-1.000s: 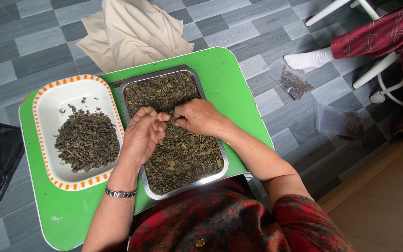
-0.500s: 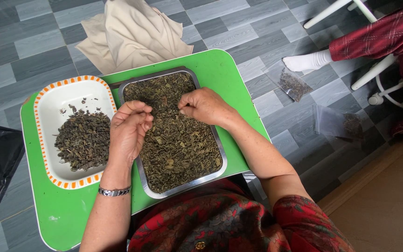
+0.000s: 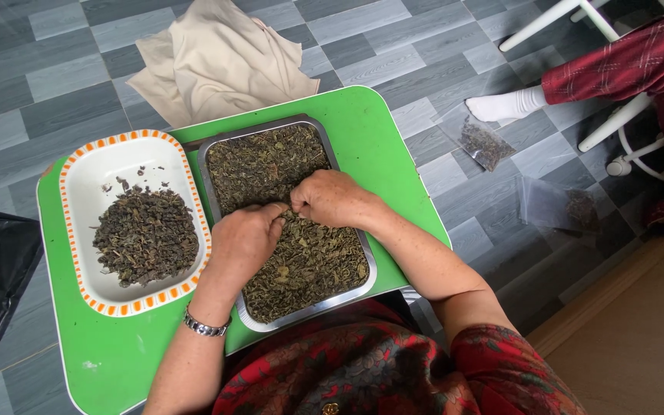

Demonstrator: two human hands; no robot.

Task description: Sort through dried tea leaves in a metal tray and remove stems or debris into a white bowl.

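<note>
Shifted back together since prev frame: left hand & right hand, fingertips now meeting mid-tray. Both curled narrow, pinching at dried green-brown tea leaves, seemingly to pick bits out. Leaves spread thin in rectangular steel tray on green plastic table; darker pile kept apart in white orange-rimmed dish alongside.

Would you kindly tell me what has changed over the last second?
The left hand and right hand, apart half a second ago, have come back together over the leaves in the metal tray. The white dish and cloth stayed put.
</note>
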